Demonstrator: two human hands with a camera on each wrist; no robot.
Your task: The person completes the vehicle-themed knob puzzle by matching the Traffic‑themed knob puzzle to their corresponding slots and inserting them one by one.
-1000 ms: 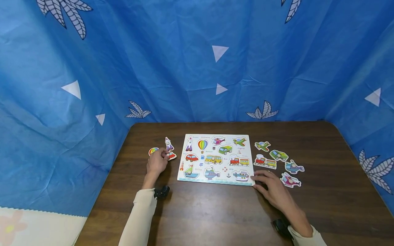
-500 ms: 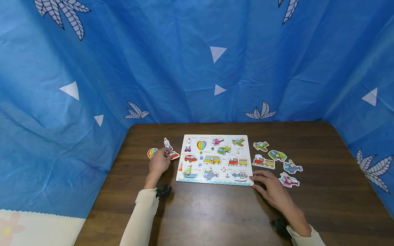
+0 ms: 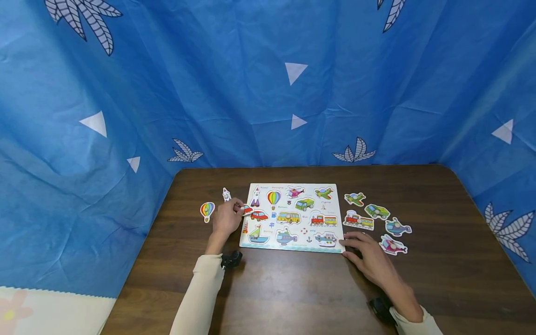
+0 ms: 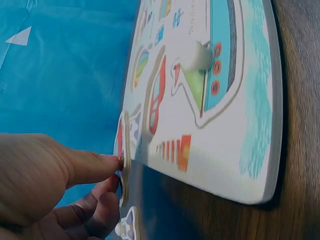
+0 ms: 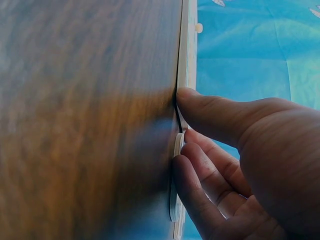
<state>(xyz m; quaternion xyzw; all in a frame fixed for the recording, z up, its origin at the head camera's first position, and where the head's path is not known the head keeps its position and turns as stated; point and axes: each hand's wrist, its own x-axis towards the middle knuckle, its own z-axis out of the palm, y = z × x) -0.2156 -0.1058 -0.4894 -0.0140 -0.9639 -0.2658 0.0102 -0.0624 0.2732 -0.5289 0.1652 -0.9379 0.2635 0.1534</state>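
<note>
A white wooden peg puzzle board [image 3: 311, 186] with vehicle pictures lies on the table. At its left edge my left hand [image 3: 226, 218] pinches the red car piece [image 3: 247, 210] between thumb and fingers. That piece overlaps the board beside the printed red car [image 3: 259, 215]. In the left wrist view it stands on edge in the fingers, and a knobbed sailboat piece [image 4: 222, 65] sits in the board. My right hand [image 3: 374, 260] rests at the board's lower right corner. Its thumb [image 5: 200, 102] touches the board's edge, and the other fingers reach along the side.
Left of the board lie a rocket piece [image 3: 226, 194], partly hidden by the hand, and a balloon piece [image 3: 207, 211]. On the right are a plane [image 3: 355, 199], a green truck [image 3: 378, 211], a train [image 3: 358, 220], a submarine [image 3: 398, 227] and a pink helicopter [image 3: 393, 244].
My left hand has carried the red car piece from the table rightward to the board's left edge, uncovering the balloon piece. The right hand has stayed at the corner.
</note>
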